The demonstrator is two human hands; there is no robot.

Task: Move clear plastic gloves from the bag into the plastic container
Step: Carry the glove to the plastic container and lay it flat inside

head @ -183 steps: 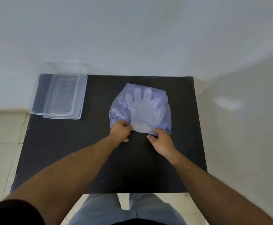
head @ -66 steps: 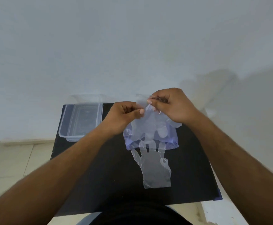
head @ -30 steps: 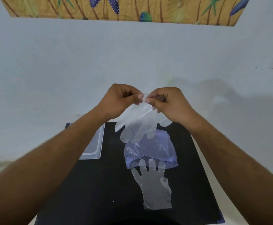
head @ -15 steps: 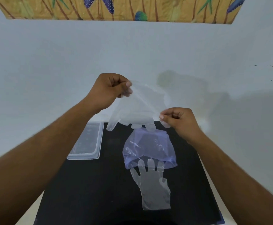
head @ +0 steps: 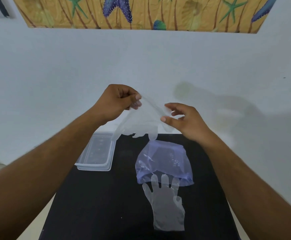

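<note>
Two clear gloves are out of the bag at this moment, and none is in the container. One clear plastic glove hangs in the air above the far edge of the black table, its fingers pointing down. The left hand pinches its cuff between thumb and forefinger. The right hand has its fingers loosely spread, with only the thumb and a fingertip touching the other side of the cuff (I cannot tell if it really grips).

The second glove lies flat on the table, its fingertips tucked under the mouth of the purple plastic bag. The clear plastic container stands open to the left of the bag, well apart from it, and looks empty.

I judge the step in hand is carrying the lifted glove. Next, the left hand should bring it left and down over the container, then release it inside.
</note>
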